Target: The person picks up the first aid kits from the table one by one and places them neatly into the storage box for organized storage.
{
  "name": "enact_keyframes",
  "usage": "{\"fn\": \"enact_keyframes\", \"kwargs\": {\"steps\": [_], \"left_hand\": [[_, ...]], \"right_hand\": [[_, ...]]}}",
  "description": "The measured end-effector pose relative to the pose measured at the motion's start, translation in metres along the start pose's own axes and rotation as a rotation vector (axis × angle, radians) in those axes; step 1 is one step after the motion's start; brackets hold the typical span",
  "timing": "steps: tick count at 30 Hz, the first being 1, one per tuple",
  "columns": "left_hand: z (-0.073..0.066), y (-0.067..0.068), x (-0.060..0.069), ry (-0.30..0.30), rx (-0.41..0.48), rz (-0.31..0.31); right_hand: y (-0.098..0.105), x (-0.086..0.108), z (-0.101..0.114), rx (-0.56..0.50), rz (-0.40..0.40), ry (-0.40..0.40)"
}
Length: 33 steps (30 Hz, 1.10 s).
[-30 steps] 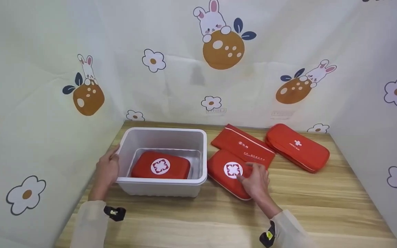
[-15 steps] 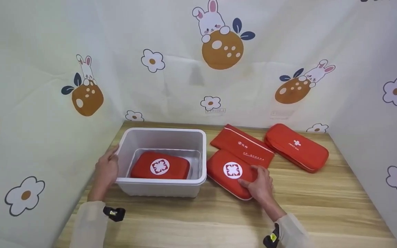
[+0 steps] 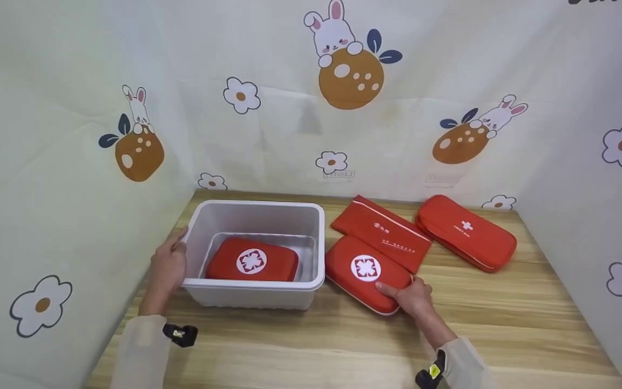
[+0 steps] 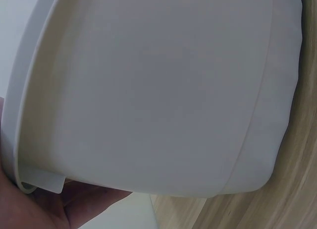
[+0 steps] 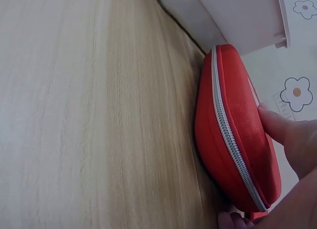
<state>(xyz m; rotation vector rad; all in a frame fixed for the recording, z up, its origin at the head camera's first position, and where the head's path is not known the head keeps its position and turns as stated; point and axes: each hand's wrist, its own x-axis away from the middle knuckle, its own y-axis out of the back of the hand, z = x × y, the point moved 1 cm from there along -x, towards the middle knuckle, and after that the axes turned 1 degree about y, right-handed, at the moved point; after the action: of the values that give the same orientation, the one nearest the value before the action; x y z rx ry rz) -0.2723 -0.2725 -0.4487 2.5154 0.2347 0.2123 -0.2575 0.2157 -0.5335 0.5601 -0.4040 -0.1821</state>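
Red zip case (image 3: pixel 343 278), pinched at its right end by a person's right hand (image 3: pixel 417 298), sits on the table (image 3: pixel 268 346) just right of a white bin (image 3: pixel 249 298) whose left side is gripped by the left hand (image 3: pixel 169 267), with a second red case (image 3: pixel 277 263) inside.

The right hand (image 5: pixel 298 147) grips a red case (image 5: pixel 250 122), its thumb on top. A silvery zipper (image 5: pixel 224 125) runs along the case's side. Beyond stands a pale bin (image 5: pixel 242 18).
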Motion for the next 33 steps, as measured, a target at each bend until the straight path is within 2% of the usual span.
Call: {"fn": "enact_keyframes", "kwargs": {"steps": [8, 12, 19, 24, 33], "left_hand": [[0.0003, -0.0006, 0.0010, 0.002, 0.005, -0.012], [0.0010, -0.0009, 0.0007, 0.003, 0.002, -0.016], [0.0011, 0.0000, -0.0005, -0.021, 0.000, -0.052], [0.0022, 0.0012, -0.0004, -0.022, 0.002, -0.054], [0.0016, 0.0003, -0.0003, -0.002, 0.006, -0.019]], "right_hand": [[0.0011, 0.0011, -0.0013, -0.011, 0.040, -0.079], [-0.0005, 0.0023, -0.0014, -0.098, 0.038, -0.084], [-0.0035, 0.0047, 0.0028, -0.238, 0.016, 0.001], [-0.0031, 0.0051, 0.0034, -0.312, 0.039, -0.015], [0.0026, 0.0054, -0.0021, -0.488, 0.053, -0.057]]}}
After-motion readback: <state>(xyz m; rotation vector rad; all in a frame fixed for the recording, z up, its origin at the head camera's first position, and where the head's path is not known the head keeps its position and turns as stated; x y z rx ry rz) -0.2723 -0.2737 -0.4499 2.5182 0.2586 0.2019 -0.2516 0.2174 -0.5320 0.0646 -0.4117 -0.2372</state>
